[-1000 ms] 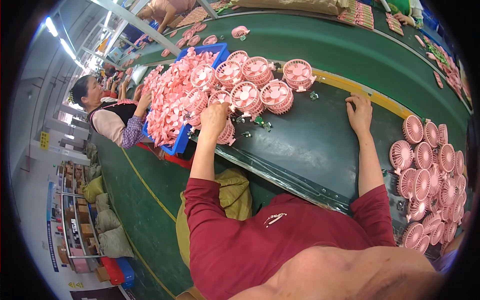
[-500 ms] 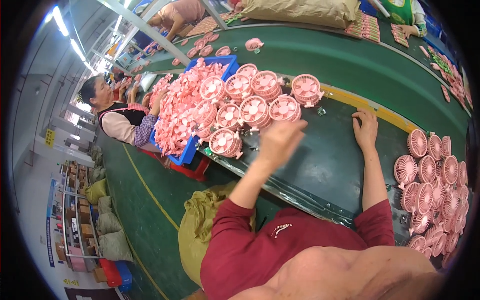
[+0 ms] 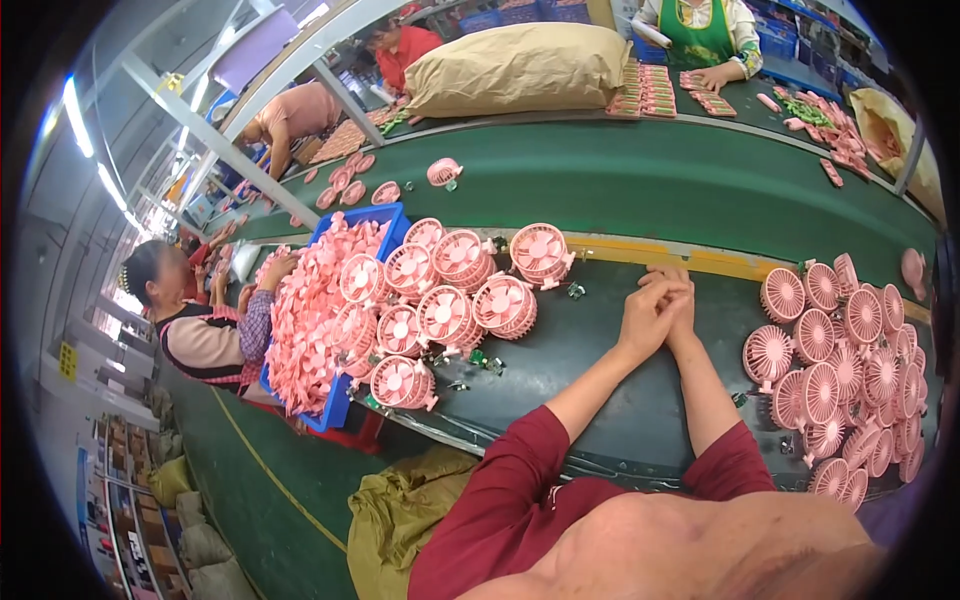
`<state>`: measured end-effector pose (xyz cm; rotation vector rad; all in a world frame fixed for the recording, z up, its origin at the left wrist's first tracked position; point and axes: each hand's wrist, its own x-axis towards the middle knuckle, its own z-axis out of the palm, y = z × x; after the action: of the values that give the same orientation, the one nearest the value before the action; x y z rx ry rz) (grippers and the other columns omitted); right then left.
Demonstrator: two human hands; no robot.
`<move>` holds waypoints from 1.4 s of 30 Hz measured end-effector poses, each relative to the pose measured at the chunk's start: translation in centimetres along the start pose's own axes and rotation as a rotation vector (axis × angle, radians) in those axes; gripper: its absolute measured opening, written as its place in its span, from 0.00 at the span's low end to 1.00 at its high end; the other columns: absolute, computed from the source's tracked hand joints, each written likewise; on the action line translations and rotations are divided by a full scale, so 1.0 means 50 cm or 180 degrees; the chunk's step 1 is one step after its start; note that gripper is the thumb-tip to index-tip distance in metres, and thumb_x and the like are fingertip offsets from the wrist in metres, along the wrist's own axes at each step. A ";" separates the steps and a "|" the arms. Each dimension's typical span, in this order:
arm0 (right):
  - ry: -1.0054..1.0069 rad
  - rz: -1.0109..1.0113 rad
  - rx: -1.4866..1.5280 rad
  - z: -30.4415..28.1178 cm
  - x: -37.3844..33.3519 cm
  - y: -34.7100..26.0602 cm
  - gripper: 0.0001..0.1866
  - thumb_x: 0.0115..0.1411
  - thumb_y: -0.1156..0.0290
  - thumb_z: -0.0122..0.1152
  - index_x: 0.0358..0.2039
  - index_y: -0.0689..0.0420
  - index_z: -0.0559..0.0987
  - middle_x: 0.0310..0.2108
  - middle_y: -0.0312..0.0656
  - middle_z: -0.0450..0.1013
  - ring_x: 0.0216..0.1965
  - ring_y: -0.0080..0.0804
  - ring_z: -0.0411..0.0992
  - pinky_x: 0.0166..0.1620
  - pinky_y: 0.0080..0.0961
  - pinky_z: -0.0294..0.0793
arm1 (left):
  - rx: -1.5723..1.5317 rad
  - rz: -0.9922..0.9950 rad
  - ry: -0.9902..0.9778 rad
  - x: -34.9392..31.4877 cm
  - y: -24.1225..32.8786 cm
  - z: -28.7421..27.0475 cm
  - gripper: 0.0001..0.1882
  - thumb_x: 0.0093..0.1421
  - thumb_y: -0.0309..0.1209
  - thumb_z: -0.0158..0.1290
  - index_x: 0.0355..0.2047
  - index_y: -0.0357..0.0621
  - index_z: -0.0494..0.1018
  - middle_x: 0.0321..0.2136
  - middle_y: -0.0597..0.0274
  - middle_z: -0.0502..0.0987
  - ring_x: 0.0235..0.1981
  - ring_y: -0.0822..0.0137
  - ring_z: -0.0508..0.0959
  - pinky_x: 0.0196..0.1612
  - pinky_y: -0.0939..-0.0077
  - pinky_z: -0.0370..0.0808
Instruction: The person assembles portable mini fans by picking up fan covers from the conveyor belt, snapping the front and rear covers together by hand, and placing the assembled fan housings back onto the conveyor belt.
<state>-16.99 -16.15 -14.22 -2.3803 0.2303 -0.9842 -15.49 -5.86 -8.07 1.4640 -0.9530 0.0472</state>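
Observation:
My left hand (image 3: 645, 318) and my right hand (image 3: 682, 305) are clasped together over the dark green work surface, near the yellow strip along its far edge. Their fingers are closed against each other, and no object shows in them. To the left stand several round pink fan housings (image 3: 450, 315) with blades inside, some of them stacked. Small green circuit boards (image 3: 486, 362) with wires lie by them. On the right is a heap of pink fan housings (image 3: 845, 370) with slatted grilles facing up.
A blue crate (image 3: 338, 405) full of pink fan blades (image 3: 310, 330) stands at the left, with a co-worker (image 3: 205, 330) reaching into it. Beyond the yellow strip (image 3: 690, 262) runs a green conveyor belt (image 3: 560, 175) carrying some pink parts. Another co-worker (image 3: 705, 40) sits across it.
My left hand has moved right from the fan housings and joined my right hand, which has shifted slightly left. The view has turned, so the scene sits lower and further left.

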 end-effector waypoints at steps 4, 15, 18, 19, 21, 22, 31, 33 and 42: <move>-0.0062 0.0151 -0.0103 -0.010 0.012 -0.026 0.09 0.49 0.67 0.58 0.33 0.51 0.79 0.45 0.36 0.72 0.49 0.40 0.67 0.50 0.37 0.63 | -0.0307 -0.0346 0.0356 -0.011 -0.056 0.002 0.06 0.59 0.24 0.57 0.37 0.37 0.77 0.28 0.67 0.77 0.26 0.81 0.73 0.28 0.86 0.71; -0.0179 0.0236 -0.0227 -0.022 0.031 -0.069 0.10 0.52 0.73 0.58 0.36 0.56 0.81 0.45 0.39 0.74 0.50 0.43 0.68 0.51 0.39 0.65 | -0.1051 -0.0864 0.0868 -0.004 -0.095 -0.024 0.06 0.62 0.23 0.55 0.39 0.36 0.74 0.29 0.67 0.77 0.27 0.82 0.74 0.29 0.89 0.71; -0.0166 0.0139 -0.0407 -0.024 0.023 -0.047 0.11 0.52 0.72 0.59 0.37 0.56 0.81 0.45 0.40 0.75 0.50 0.43 0.69 0.51 0.38 0.66 | -0.1131 -0.1006 0.0834 0.001 -0.090 -0.014 0.07 0.60 0.23 0.56 0.39 0.37 0.74 0.30 0.67 0.78 0.28 0.82 0.75 0.30 0.89 0.71; -0.0153 0.0145 -0.0382 -0.026 0.022 -0.037 0.11 0.51 0.71 0.60 0.36 0.56 0.81 0.45 0.40 0.75 0.50 0.42 0.69 0.51 0.38 0.66 | -0.1261 -0.1023 0.0827 0.003 -0.084 -0.006 0.08 0.58 0.23 0.58 0.38 0.38 0.75 0.29 0.70 0.77 0.28 0.83 0.74 0.29 0.89 0.70; -0.0159 0.0207 -0.0367 -0.023 0.023 -0.041 0.11 0.51 0.69 0.61 0.36 0.57 0.80 0.45 0.39 0.75 0.51 0.41 0.69 0.51 0.37 0.66 | -0.0914 -0.0991 0.0721 0.001 -0.080 -0.009 0.08 0.56 0.23 0.59 0.37 0.39 0.75 0.27 0.73 0.75 0.25 0.85 0.70 0.27 0.90 0.67; -0.0183 0.0205 -0.0357 -0.016 0.026 -0.048 0.12 0.51 0.69 0.61 0.37 0.57 0.80 0.46 0.39 0.75 0.51 0.41 0.69 0.51 0.37 0.66 | -0.0878 -0.0998 0.0737 0.001 -0.084 -0.015 0.09 0.55 0.23 0.60 0.37 0.39 0.76 0.25 0.75 0.72 0.23 0.86 0.66 0.26 0.91 0.64; -0.0278 0.0302 -0.0389 -0.021 0.025 -0.043 0.14 0.55 0.67 0.58 0.41 0.55 0.79 0.47 0.38 0.74 0.52 0.41 0.68 0.53 0.36 0.65 | -0.0756 -0.0845 0.0823 0.004 -0.079 -0.009 0.12 0.52 0.23 0.62 0.37 0.39 0.75 0.25 0.73 0.72 0.22 0.85 0.65 0.24 0.89 0.64; -0.0343 0.0331 -0.0397 -0.019 0.024 -0.040 0.13 0.55 0.67 0.58 0.41 0.55 0.79 0.48 0.38 0.74 0.52 0.41 0.68 0.53 0.37 0.65 | -0.0735 -0.0855 0.0797 0.003 -0.078 -0.011 0.12 0.52 0.23 0.62 0.37 0.39 0.74 0.25 0.72 0.72 0.22 0.85 0.65 0.24 0.89 0.64; -0.0434 0.0401 -0.0487 -0.018 0.026 -0.041 0.13 0.55 0.69 0.56 0.40 0.56 0.79 0.44 0.40 0.73 0.51 0.42 0.68 0.51 0.37 0.66 | -0.0687 -0.0715 0.0789 0.005 -0.072 -0.012 0.11 0.53 0.22 0.60 0.37 0.38 0.74 0.24 0.72 0.70 0.21 0.84 0.64 0.23 0.88 0.63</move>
<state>-16.79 -15.29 -11.81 -2.5244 0.4118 -0.7671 -12.98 -6.11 -10.71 1.3212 -0.5709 -0.0372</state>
